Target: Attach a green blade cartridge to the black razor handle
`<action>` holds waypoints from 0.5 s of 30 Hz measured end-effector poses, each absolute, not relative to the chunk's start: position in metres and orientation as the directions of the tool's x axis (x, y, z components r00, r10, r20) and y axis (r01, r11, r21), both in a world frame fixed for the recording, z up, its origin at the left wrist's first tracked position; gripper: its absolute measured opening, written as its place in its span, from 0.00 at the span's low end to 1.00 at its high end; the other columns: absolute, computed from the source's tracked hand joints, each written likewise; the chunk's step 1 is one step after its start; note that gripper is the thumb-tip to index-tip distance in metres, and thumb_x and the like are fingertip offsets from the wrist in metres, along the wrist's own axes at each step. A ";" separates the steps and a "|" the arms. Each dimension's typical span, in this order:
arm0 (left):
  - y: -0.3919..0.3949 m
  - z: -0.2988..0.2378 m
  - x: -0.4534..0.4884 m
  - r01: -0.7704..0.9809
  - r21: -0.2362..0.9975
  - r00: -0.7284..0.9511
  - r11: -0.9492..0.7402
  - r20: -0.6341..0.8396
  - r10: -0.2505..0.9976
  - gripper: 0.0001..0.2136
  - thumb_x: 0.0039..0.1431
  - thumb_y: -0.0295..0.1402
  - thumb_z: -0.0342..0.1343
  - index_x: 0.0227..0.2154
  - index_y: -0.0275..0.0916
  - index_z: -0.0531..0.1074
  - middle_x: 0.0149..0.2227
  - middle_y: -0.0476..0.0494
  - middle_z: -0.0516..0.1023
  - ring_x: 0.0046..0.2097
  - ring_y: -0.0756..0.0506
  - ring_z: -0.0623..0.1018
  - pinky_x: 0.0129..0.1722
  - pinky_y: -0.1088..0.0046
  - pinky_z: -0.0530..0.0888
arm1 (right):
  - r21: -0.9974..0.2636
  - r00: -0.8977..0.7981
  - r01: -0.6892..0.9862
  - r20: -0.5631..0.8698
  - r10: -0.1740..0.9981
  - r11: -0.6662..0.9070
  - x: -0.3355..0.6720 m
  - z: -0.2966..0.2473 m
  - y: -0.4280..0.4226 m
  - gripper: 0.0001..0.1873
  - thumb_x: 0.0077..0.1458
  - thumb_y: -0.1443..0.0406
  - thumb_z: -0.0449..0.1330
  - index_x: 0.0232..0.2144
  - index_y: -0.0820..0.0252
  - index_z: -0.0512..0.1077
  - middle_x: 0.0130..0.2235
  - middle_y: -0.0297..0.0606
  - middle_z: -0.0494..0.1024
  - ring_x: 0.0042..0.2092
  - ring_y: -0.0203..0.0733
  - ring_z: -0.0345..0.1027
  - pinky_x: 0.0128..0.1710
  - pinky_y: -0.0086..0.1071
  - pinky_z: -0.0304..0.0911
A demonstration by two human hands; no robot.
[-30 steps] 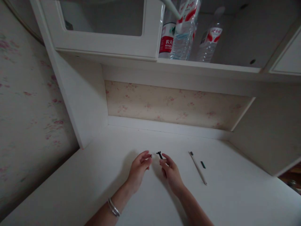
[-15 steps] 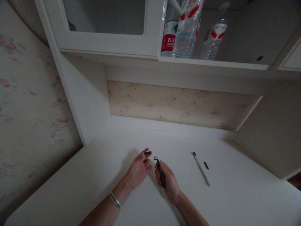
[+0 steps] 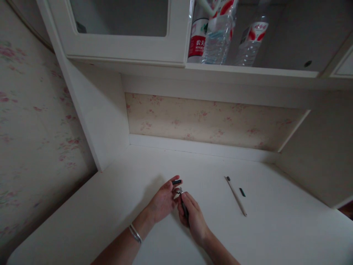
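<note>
My left hand (image 3: pixel 163 200) pinches a small dark razor head (image 3: pixel 177 182) between thumb and fingertips; a silver bracelet sits on that wrist. My right hand (image 3: pixel 191 218) is closed round a dark razor handle (image 3: pixel 184 207) whose metal tip points up toward the left fingers. Both hands hover close together just above the white desk top (image 3: pixel 124 206). To the right on the desk lie a long thin pale stick (image 3: pixel 236 196) and a small dark piece (image 3: pixel 242 192).
A white cabinet with a glass door (image 3: pixel 121 22) hangs above. An open shelf (image 3: pixel 248 71) beside it holds three water bottles (image 3: pixel 217 33). Floral wallpaper covers the back panel and the left wall. The desk's right side wall (image 3: pixel 320 158) closes in the niche.
The dark head came off the handle: a second ago both hands held it together. Now the left hand holds the head, the right grips the handle, and they have moved close again.
</note>
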State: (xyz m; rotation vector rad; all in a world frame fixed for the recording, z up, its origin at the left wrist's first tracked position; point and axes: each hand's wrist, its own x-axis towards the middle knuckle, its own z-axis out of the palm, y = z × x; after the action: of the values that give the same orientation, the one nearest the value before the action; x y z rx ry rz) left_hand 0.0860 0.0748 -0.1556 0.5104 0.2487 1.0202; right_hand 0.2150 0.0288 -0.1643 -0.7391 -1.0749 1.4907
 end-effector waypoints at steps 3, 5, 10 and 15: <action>0.075 -0.158 0.087 -0.744 0.523 0.522 0.415 0.068 0.850 0.19 0.57 0.36 0.62 0.51 0.41 0.68 0.49 0.44 0.69 0.41 0.48 0.71 0.38 0.73 0.70 | -0.917 -0.153 -0.396 0.118 0.981 0.048 0.215 -0.164 0.029 0.24 0.62 0.47 0.58 0.27 0.60 0.62 0.20 0.27 0.58 0.17 0.31 0.42 0.12 0.21 0.40; 0.075 -0.159 0.088 -0.744 0.528 0.529 0.409 0.091 0.844 0.20 0.56 0.36 0.62 0.51 0.41 0.68 0.49 0.43 0.69 0.43 0.46 0.70 0.41 0.71 0.70 | -0.911 -0.129 -0.406 0.140 0.982 0.077 0.216 -0.163 0.028 0.24 0.62 0.47 0.58 0.27 0.60 0.62 0.20 0.26 0.57 0.17 0.31 0.41 0.12 0.21 0.40; 0.073 -0.160 0.092 -0.738 0.546 0.541 0.396 0.128 0.832 0.19 0.55 0.35 0.63 0.50 0.41 0.69 0.49 0.42 0.69 0.44 0.46 0.70 0.42 0.69 0.69 | -0.888 -0.075 -0.447 0.161 0.984 0.111 0.217 -0.162 0.029 0.22 0.61 0.48 0.61 0.28 0.60 0.64 0.20 0.26 0.57 0.17 0.31 0.40 0.13 0.20 0.38; 0.070 -0.159 0.094 -0.731 0.556 0.539 0.395 0.117 0.834 0.19 0.54 0.35 0.64 0.49 0.42 0.70 0.49 0.43 0.69 0.43 0.46 0.70 0.41 0.70 0.69 | -0.885 -0.031 -0.446 0.164 0.986 0.134 0.215 -0.164 0.028 0.22 0.60 0.48 0.61 0.29 0.61 0.66 0.20 0.27 0.57 0.18 0.31 0.40 0.13 0.20 0.37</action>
State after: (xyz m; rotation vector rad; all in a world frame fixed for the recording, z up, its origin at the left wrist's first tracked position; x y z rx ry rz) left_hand 0.0939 0.0704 -0.1589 0.6015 0.1921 0.9999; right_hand 0.2147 0.0283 -0.1639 -0.7271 -0.9812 1.3271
